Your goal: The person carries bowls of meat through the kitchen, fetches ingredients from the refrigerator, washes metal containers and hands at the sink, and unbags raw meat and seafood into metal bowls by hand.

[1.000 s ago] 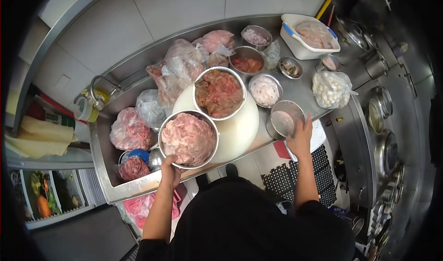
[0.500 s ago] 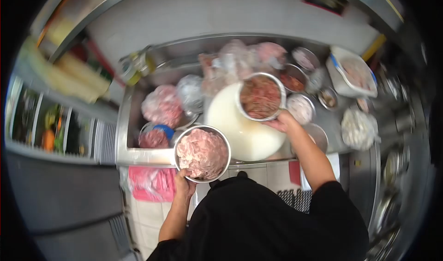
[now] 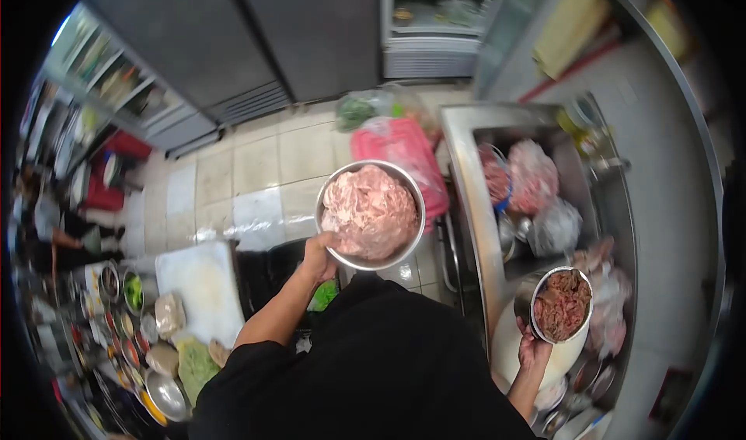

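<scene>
My left hand [image 3: 318, 260] grips the near left rim of a round metal bowl [image 3: 373, 266], held out in front of my body. Pale pink raw meat [image 3: 369, 211] fills that bowl. To the right, my right hand [image 3: 534, 351] holds a second metal bowl [image 3: 531, 296] by its near side, with darker red-brown raw meat [image 3: 563, 306] inside. This one is over the sink counter, above a round white cutting board [image 3: 508, 347] that it partly hides. Both sets of fingers are closed on the bowls.
The metal sink [image 3: 472, 172] at right holds bagged meat [image 3: 535, 176] and a clear plastic bag [image 3: 556, 226]. A pink bag [image 3: 396, 152] lies on the tiled floor [image 3: 252, 160]. Left stands a counter with a white board [image 3: 200, 288] and several bowls. A person [image 3: 58, 226] is at far left.
My body and view have turned left, so the sink now lies to my right and the floor and fridges are ahead. Both hands keep their bowls; the right one appears farther out to the side.
</scene>
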`<state>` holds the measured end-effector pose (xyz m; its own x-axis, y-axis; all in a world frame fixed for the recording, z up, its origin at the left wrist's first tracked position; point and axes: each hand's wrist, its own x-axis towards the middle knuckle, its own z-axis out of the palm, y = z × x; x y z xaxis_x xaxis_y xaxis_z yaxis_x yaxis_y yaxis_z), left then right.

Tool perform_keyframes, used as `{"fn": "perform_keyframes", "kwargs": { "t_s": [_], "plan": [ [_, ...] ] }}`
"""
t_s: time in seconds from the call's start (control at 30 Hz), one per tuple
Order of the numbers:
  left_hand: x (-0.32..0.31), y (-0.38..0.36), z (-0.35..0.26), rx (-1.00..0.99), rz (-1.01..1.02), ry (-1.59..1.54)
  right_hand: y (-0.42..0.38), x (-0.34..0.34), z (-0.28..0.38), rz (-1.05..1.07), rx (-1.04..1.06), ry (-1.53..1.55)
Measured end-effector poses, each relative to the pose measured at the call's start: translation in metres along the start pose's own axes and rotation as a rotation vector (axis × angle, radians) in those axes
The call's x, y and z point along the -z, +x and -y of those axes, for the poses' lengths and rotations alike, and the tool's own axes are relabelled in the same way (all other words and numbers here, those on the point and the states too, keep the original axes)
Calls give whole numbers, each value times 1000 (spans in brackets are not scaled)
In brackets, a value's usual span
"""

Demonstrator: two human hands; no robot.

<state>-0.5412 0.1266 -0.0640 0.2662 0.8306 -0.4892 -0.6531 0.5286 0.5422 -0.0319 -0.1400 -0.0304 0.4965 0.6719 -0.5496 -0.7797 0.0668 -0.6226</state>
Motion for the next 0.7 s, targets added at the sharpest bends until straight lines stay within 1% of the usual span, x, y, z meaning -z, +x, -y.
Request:
{"fn": "perform_keyframes", "kwargs": {
  "t_s": [0.03, 0.07, 0.13, 0.17, 0.23, 0.27, 0.33, 0.37, 0.43, 0.5, 0.53, 0.57, 0.63, 0.67, 0.7],
  "plan": [
    [26, -11, -21, -54, -5, -14, 2, -31, -15, 36, 10, -63],
    [42, -29, -36, -112, -44, -32, 9, -60, -31, 88, -34, -85],
    [62, -53, -67, -246, -191, -63, 16, -136, -56, 84, -113, -138],
    [72, -65, -78, -296, -226, -95, 20, -168, -69, 121, -146, -145],
    [98, -94, -92, -381, -309, -177, 45, -206, -95, 251, -159, -240],
    [116, -111, -95, -414, -328, -215, 49, -227, -110, 284, -186, -270],
    [146, -134, -90, -504, -483, -245, 57, -284, -141, 375, -268, -387],
    [139, -151, -96, -498, -582, -293, 69, -306, -151, 420, -298, -450],
    [147, -172, -102, -572, -677, -427, 86, -357, -185, 496, -334, -536],
    [218, -168, -63, -693, -705, -480, 91, -407, -212, 543, -522, -607],
    [214, -176, -57, -726, -755, -509, 108, -427, -229, 576, -629, -619],
    [216, -185, -54, -754, -790, -543, 102, -451, -248, 691, -618, -677],
    [236, -183, -36, -798, -866, -624, 108, -497, -289, 791, -607, -740],
    [225, -185, -42, -801, -914, -625, 99, -527, -304, 816, -729, -753],
    [226, -183, -46, -815, -934, -668, 107, -550, -325, 837, -783, -791]
  ]
}}
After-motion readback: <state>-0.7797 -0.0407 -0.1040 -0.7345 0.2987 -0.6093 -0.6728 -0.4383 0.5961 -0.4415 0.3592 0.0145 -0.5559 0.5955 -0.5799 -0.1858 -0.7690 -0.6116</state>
